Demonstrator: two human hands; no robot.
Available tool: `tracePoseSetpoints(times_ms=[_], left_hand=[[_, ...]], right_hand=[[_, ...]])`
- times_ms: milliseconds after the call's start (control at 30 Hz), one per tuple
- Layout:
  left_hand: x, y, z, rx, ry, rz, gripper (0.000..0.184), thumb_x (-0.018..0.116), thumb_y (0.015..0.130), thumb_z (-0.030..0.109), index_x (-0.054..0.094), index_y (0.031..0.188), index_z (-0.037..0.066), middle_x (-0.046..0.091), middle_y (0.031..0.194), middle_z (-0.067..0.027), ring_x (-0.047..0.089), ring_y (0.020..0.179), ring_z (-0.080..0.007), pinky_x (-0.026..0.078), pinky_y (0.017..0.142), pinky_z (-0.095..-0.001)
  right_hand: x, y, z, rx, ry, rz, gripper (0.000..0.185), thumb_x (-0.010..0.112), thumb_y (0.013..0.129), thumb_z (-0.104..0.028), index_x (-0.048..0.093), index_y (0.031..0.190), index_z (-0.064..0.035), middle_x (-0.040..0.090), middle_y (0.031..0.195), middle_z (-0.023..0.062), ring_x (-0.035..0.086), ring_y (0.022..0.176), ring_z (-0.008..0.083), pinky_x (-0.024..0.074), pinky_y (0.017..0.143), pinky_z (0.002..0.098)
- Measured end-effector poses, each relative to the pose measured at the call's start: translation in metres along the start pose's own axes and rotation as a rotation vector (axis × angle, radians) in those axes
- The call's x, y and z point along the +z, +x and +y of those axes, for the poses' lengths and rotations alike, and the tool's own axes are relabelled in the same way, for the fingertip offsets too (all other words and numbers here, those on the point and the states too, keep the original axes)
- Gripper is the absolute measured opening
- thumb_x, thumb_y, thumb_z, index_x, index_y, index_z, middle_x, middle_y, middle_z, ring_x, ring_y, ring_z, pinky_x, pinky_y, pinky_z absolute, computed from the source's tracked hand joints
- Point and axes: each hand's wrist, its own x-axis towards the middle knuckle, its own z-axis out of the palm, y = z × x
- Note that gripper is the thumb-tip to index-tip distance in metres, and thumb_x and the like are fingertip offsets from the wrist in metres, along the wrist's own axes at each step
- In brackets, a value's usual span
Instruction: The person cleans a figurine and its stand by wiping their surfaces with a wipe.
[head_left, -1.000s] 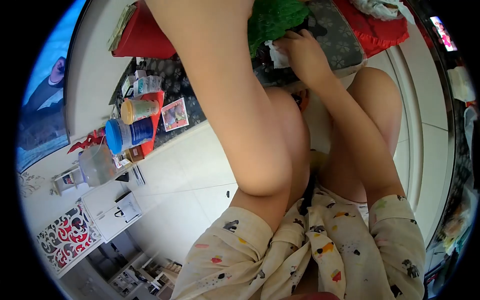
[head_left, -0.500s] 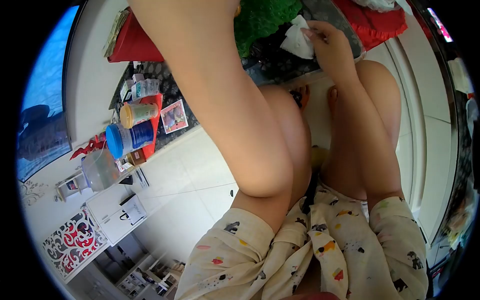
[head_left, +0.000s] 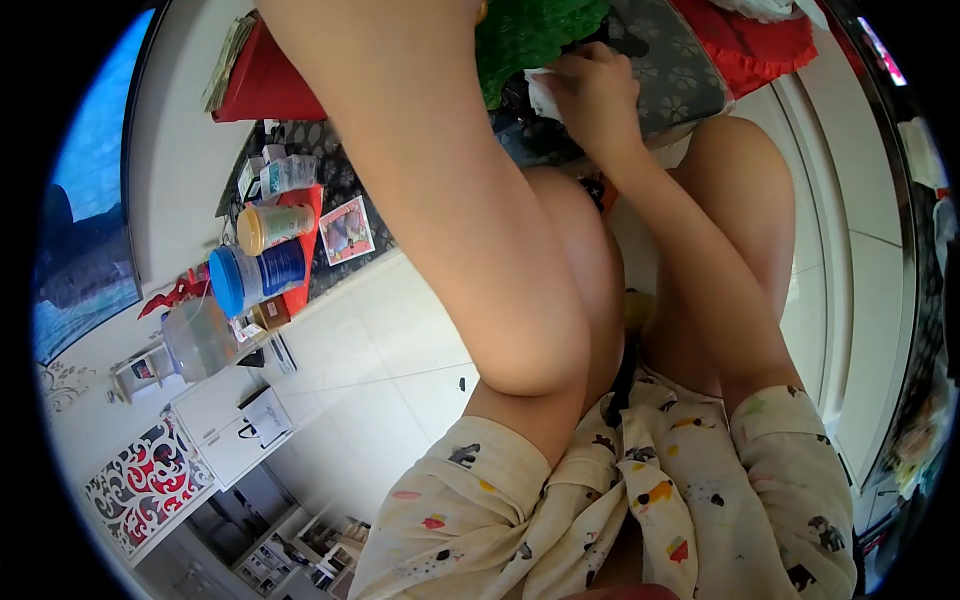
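My right hand (head_left: 603, 100) is over the edge of a dark patterned table (head_left: 675, 75), its fingers closed round a crumpled white tissue (head_left: 542, 96). The tissue shows only in part, to the left of my fingers. It is close to a shiny black thing (head_left: 515, 108), perhaps a plastic bag, which I cannot make out well. A crinkled green sheet (head_left: 535, 40) with a wavy edge lies just above them. My left forearm (head_left: 400, 130) reaches up past the top edge of the view, and the left hand is hidden there.
A blue-lidded jar (head_left: 250, 278), a yellow-lidded jar (head_left: 275, 228) and a photo card (head_left: 347, 231) are at the left. Red cloth (head_left: 750, 45) lies at the upper right. A red box (head_left: 265, 80) with papers sits at the upper left. My bent knees are below the table edge.
My right hand has moved left with the tissue, from the table's right part toward the black thing. The tissue is now more covered by my fingers. The left arm has hardly moved.
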Motion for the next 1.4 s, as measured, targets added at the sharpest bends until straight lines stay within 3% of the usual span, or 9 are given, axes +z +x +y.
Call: tracePoseSetpoints(times_ms=[233,400,1033,1100,1133,1200,1233,1300,1400], left_hand=[[0.006,0.002,0.029,-0.27,0.224,0.04,0.033,0.05,0.076,0.012,0.065,0.095,-0.011,0.064,0.068,-0.0182,0.063,0.061,-0.0263,0.048,0.062,-0.037],[-0.007,-0.005,-0.002,0.026,0.019,-0.032,0.034,0.05,0.076,0.014,0.065,0.095,-0.01,0.063,0.067,-0.0193,0.063,0.06,-0.0276,0.048,0.063,-0.038],[-0.004,-0.001,-0.012,-0.005,0.078,0.107,0.031,0.05,0.076,0.013,0.063,0.093,-0.01,0.062,0.074,-0.01,0.058,0.063,-0.0181,0.049,0.062,-0.0303],[-0.021,0.012,-0.019,-0.246,-0.29,-0.127,0.032,0.05,0.076,0.014,0.063,0.093,-0.01,0.062,0.074,-0.011,0.059,0.064,-0.0187,0.049,0.062,-0.0308],[-0.05,0.036,-0.027,-0.526,-0.693,-0.369,0.032,0.05,0.076,0.014,0.063,0.093,-0.01,0.062,0.074,-0.0117,0.059,0.064,-0.0191,0.049,0.063,-0.0313],[-0.052,0.033,-0.013,-0.544,-0.758,-0.429,0.033,0.049,0.076,0.014,0.063,0.093,-0.01,0.063,0.073,-0.0133,0.06,0.064,-0.0206,0.049,0.063,-0.0326],[-0.036,0.012,-0.014,-0.288,-0.417,-0.242,0.034,0.049,0.076,0.014,0.064,0.093,-0.011,0.063,0.072,-0.0143,0.061,0.064,-0.0217,0.049,0.064,-0.0334],[-0.023,-0.003,0.001,-0.122,-0.033,-0.056,0.034,0.048,0.076,0.014,0.064,0.093,-0.011,0.064,0.071,-0.0161,0.062,0.063,-0.0239,0.048,0.064,-0.0349],[-0.027,0.012,0.019,-0.359,-0.005,-0.113,0.035,0.047,0.075,0.014,0.064,0.093,-0.011,0.064,0.069,-0.018,0.063,0.063,-0.0266,0.048,0.065,-0.0364]], right_hand=[[0.01,0.0,0.005,-0.13,-0.123,-0.026,0.016,0.071,0.083,-0.02,0.076,0.098,-0.0183,0.062,0.101,0.0056,0.054,0.097,0.0313,0.0442,0.082,0.0454],[0.006,0.01,0.017,-0.224,-0.127,-0.099,0.014,0.069,0.084,-0.019,0.075,0.097,-0.017,0.063,0.102,0.0087,0.057,0.096,0.0314,0.0481,0.081,0.0452],[-0.026,0.012,0.021,-0.1,-0.045,-0.046,0.015,0.066,0.083,-0.01,0.074,0.096,-0.0083,0.064,0.099,0.011,0.057,0.093,0.0338,0.0469,0.083,0.0423],[-0.02,0.009,0.018,-0.135,-0.038,-0.054,0.015,0.067,0.084,-0.012,0.074,0.096,-0.0096,0.064,0.098,0.0087,0.057,0.091,0.0333,0.0471,0.081,0.0421],[-0.016,0.007,0.015,-0.142,-0.047,-0.061,0.015,0.067,0.084,-0.012,0.074,0.097,-0.0103,0.065,0.098,0.0071,0.057,0.09,0.033,0.0472,0.08,0.042],[-0.006,0.004,0.007,-0.138,-0.049,-0.047,0.015,0.067,0.084,-0.013,0.075,0.097,-0.0118,0.065,0.099,0.0041,0.056,0.088,0.0323,0.0473,0.078,0.042],[0.0,0.003,0.004,-0.129,-0.042,-0.027,0.015,0.067,0.084,-0.014,0.075,0.097,-0.0124,0.065,0.099,0.0027,0.056,0.087,0.032,0.0473,0.077,0.0421],[0.01,0.001,0.004,-0.132,-0.044,0.035,0.016,0.068,0.083,-0.016,0.075,0.097,-0.0141,0.065,0.099,0.0007,0.056,0.086,0.032,0.0472,0.076,0.0436],[0.014,-0.001,0.003,-0.137,-0.025,0.059,0.016,0.069,0.083,-0.018,0.075,0.098,-0.0154,0.064,0.1,0.0007,0.055,0.088,0.0319,0.0455,0.077,0.0441]])
